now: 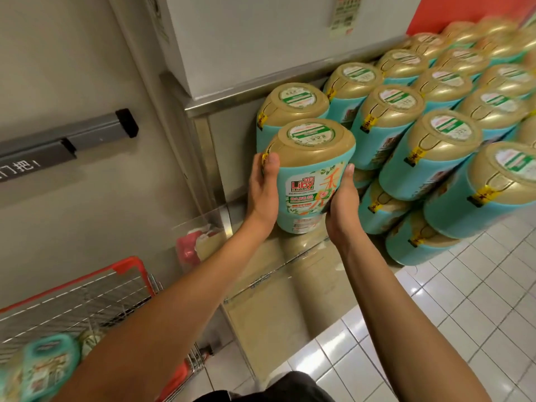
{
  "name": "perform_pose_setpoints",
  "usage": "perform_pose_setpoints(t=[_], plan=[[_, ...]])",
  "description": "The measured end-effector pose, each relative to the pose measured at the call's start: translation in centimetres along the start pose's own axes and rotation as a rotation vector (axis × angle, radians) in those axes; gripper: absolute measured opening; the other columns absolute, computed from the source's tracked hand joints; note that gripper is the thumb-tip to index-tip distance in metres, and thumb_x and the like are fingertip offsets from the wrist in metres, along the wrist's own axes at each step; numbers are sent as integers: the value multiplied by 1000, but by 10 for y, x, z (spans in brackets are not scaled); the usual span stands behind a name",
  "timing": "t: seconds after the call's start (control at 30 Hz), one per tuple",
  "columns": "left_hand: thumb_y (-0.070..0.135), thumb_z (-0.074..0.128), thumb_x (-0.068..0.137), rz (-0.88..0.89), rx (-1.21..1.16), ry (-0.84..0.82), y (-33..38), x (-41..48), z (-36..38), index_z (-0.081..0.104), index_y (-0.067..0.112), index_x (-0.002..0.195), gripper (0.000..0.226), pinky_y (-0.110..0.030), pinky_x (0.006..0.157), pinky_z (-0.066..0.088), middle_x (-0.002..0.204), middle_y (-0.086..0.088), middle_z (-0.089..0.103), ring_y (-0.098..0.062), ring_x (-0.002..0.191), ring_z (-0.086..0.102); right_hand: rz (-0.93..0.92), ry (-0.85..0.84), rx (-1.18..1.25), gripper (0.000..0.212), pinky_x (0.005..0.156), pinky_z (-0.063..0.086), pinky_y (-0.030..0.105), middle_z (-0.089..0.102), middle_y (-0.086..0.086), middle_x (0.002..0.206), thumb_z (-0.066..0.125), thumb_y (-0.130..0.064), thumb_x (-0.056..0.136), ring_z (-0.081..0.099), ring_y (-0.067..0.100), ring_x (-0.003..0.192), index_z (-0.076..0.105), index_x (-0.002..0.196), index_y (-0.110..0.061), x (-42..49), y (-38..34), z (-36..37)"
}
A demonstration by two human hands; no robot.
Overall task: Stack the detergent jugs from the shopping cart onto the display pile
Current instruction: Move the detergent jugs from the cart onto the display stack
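The left grip (262,195) and right grip (342,207) clasp a teal plastic detergent jug (307,181) with gold cap beside the display pile (429,152) of matching jugs. A red wire shopping cart (127,266) holds more.

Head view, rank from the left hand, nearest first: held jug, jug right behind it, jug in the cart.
1. Held jug: gripped by the left hand on its left side.
2. Jug behind it: just beyond, farther from the person.
3. Cart jug: bottom left, back beside the person.
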State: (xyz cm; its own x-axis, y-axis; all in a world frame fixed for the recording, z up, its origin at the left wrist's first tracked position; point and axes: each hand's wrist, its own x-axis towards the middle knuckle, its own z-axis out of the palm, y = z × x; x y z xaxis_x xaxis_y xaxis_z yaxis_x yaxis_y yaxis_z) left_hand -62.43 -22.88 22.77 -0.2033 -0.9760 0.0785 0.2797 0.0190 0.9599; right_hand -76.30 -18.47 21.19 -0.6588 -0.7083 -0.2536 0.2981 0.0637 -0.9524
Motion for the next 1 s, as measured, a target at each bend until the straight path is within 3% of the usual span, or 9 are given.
perform_pose_setpoints(t=[0.07,0.17,0.37,0.5,0.67,0.73,0.8,0.87,1.0], plan=[[64,58,93,18,9,-26,-7,8,2,64,37,117,37,-29,93,57,118,8,76,-14,115,71,-12,17,-16,54,103,56,42,81,-7,110,30,-58,111,75,12,109,74,113,-28,9,0,1],[77,63,87,26,65,-46,-13,18,4,60,37,122,53,-31,96,55,120,9,74,-14,118,69,1,85,-26,53,96,57,36,81,-15,97,30,-59,111,75,1,96,74,103,-31,16,0,6],[76,59,91,104,154,-153,-25,28,8,49,28,142,71,-43,113,50,143,-2,63,-19,135,60,33,158,46,63,115,47,47,69,3,136,29,-63,110,63,20,129,65,138,-19,25,6,12],[92,45,83,120,290,-113,-24,32,11,47,32,149,89,-1,106,33,136,11,48,19,128,44,15,197,90,63,112,50,43,73,-3,126,29,-64,109,67,14,119,66,135,-20,28,11,13],[99,41,76,128,310,-125,-24,33,18,43,32,154,103,5,100,28,144,-1,43,25,123,40,10,236,101,60,108,52,39,75,-3,121,29,-62,110,68,13,113,68,131,-21,36,10,11],[101,40,73,133,303,-119,-25,32,22,41,31,156,108,-6,111,27,147,1,42,6,135,41,10,244,101,59,107,53,38,75,-4,118,29,-60,111,68,12,111,69,128,-21,40,10,9],[102,40,71,124,295,-120,-25,30,25,40,32,156,110,-30,122,28,147,2,42,-13,146,38,4,255,88,59,108,52,39,74,-3,121,29,-60,111,68,14,114,69,129,-20,41,11,8],[99,46,73,114,258,-125,-24,28,25,39,28,155,108,-47,126,32,152,-2,42,-21,149,38,1,264,74,60,110,51,41,73,0,129,29,-60,111,66,17,120,67,133,-20,41,13,8],[94,52,76,96,242,-124,-22,25,22,39,23,151,105,-53,121,39,155,-7,45,-24,147,42,-15,262,62,62,113,49,43,69,2,137,28,-60,111,63,19,126,64,140,-18,39,18,7]])
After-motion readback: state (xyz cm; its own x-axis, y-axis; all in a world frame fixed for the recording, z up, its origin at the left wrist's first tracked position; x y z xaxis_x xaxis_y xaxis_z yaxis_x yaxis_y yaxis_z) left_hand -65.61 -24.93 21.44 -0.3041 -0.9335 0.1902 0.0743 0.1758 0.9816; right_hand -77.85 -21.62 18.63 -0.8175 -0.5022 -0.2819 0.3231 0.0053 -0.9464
